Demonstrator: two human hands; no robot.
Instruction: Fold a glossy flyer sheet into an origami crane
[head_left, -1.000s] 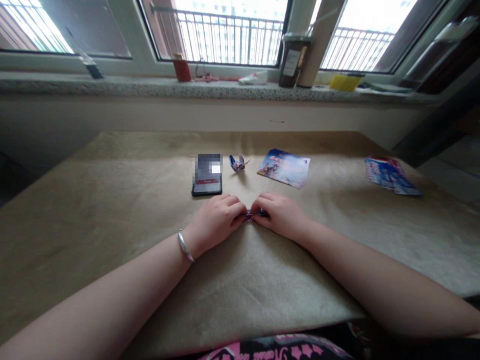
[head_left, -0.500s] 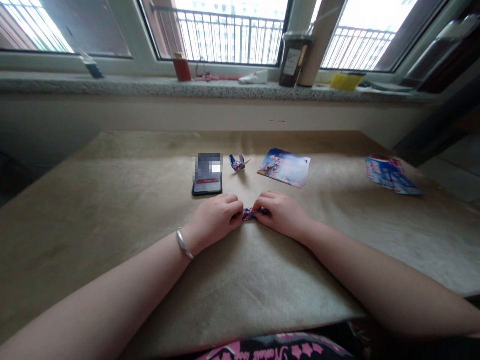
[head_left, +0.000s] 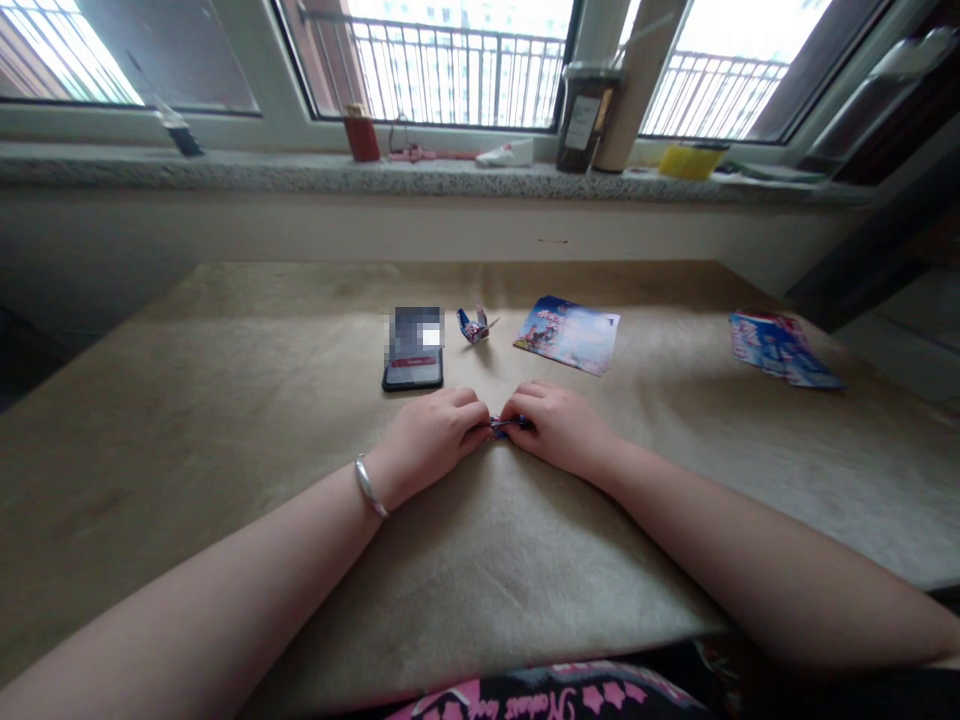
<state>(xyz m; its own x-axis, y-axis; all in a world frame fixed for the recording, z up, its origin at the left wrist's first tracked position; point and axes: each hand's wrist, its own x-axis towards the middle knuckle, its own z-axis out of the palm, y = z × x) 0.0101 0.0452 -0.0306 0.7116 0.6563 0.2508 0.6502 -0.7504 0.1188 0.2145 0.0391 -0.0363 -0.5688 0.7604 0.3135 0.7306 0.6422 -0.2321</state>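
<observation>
the counter (head_left: 225,420) wears a matt, faintly fuzzy cloth cover. the folded paper (head_left: 501,427) and the loose sheet (head_left: 568,334) are printed paper with a slight sheen. the phone (head_left: 413,350) is glossy, smooth; the bracelet (head_left: 370,487) polished metal; the windowsill (head_left: 300,175) speckled stone.

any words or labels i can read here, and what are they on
No text reads clearly.
Black phone: screen blurred out.
Colourful printed card: lettering too small.
White label on dark jar: too small.
Pink-and-black garment: cursive lettering, cut off, unreadable.
Small folded patterned paper: unreadable.
</observation>
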